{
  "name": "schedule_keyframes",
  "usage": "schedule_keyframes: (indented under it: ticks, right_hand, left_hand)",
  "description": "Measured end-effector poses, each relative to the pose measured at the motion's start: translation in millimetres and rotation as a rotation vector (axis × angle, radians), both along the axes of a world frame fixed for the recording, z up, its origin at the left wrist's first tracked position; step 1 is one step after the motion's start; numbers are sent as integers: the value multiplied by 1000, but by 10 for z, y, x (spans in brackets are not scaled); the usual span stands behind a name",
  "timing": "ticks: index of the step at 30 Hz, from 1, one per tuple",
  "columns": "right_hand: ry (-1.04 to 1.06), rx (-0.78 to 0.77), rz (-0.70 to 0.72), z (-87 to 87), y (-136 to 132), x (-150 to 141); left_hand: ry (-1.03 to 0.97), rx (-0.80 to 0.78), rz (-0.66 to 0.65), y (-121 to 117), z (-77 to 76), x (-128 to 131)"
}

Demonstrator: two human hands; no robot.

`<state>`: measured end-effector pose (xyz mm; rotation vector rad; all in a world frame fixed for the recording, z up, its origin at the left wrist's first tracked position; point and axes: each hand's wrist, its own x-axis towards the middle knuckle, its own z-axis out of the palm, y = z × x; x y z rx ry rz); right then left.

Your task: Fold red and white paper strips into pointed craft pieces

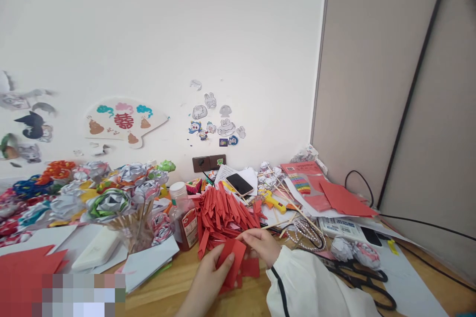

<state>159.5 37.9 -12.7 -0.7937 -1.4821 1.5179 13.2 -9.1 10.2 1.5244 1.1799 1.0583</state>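
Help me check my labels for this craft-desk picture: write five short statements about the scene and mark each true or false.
1. The left hand holds red paper. True.
2. The glue gun is blue. False: it is yellow.
3. A pile of folded red strips lies just beyond the hands. True.
4. The white-capped bottle lies on its side. False: it stands upright.
5. The sleeve on the right arm is plain black. False: it is white with a black stripe.
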Motion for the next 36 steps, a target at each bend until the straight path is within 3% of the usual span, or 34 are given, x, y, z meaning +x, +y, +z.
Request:
schedule_keyframes:
  ticks: [2, 5, 20, 28, 36]
  right_hand:
    - [77, -117, 67, 2, 5, 6]
    - [102, -160, 112, 3, -3, -2]
    - [-29, 10, -125, -124, -3, -130]
    - [-24, -80, -2, -44, -17, -79]
    - [-40, -77, -107, -84, -24, -111]
  left_hand:
    - [5, 40, 34, 2, 28, -11]
    - [26, 45, 42, 0, 48, -20]
    - [119, 91, 58, -29, -24, 28]
    - [102, 83, 75, -3, -17, 4]
    - [114, 81, 77, 4, -44, 9]
